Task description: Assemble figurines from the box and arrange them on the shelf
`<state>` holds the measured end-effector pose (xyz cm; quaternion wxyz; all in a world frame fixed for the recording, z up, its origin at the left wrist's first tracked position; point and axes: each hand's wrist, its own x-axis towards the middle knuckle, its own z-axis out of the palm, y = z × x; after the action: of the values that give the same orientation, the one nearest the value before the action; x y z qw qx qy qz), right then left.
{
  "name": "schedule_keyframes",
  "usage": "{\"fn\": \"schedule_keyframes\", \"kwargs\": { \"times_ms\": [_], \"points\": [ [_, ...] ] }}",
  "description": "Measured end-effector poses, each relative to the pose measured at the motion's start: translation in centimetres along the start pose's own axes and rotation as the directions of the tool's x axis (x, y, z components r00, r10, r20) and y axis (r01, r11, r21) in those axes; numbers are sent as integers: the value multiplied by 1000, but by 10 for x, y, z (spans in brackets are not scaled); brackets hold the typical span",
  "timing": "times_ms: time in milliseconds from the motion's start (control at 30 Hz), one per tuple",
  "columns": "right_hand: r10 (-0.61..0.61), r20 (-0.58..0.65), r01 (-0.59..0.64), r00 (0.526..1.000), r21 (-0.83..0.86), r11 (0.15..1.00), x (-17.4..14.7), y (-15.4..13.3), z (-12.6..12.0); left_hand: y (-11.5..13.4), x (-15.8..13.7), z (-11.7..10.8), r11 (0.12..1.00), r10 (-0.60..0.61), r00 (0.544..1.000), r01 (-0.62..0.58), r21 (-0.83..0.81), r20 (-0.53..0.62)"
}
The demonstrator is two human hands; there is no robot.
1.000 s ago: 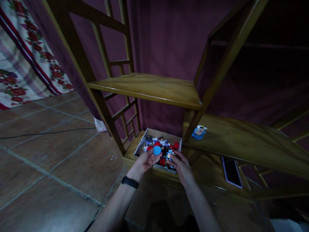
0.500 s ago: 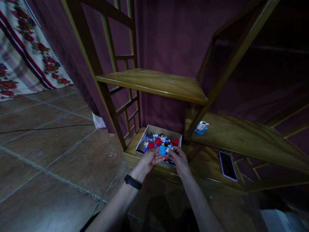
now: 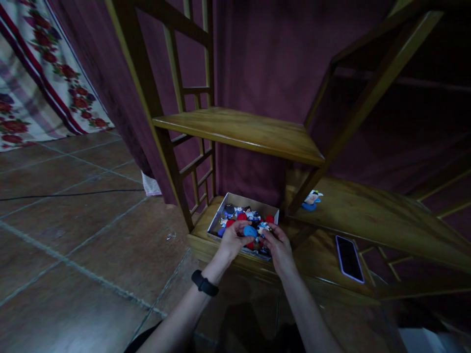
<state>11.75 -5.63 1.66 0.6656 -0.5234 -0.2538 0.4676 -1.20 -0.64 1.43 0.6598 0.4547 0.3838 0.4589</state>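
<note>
Both hands are over a shallow cardboard box on the low wooden shelf. My left hand has its fingers and thumb closed around a blue round base. My right hand pinches the small white-and-blue figure beside that base. The two look like parts of one figurine, though whether they are joined I cannot tell. Under and around the hands, the box is filled with several small figurines with red, blue and dark round bases; my fingers hide some of them.
A similar figurine with a blue base lies on the raised shelf to the right. Below it is a phone. A wooden shelf board juts out above the box, with slanted posts beside it. A dark cable crosses the tiled floor.
My left fingers have curled from a flat, palm-up pose to a grip around the blue base. The base now looks tilted, and the small figure at my right fingertips shows more clearly.
</note>
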Motion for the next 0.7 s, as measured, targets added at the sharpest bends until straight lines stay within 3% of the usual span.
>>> {"fn": "schedule_keyframes", "kwargs": {
  "times_ms": [200,500,700],
  "points": [
    [-24,28,27,999,-102,994,2,8,-1,-1,2,5,999,27,998,-25,-32,59],
    [-85,29,89,996,-160,983,1,9,0,-3,-2,-1,928,-183,975,214,-305,127],
    [-119,74,130,990,-176,976,1,5,1,-6,-4,-3,857,-303,934,353,-374,188]
  ]
}}
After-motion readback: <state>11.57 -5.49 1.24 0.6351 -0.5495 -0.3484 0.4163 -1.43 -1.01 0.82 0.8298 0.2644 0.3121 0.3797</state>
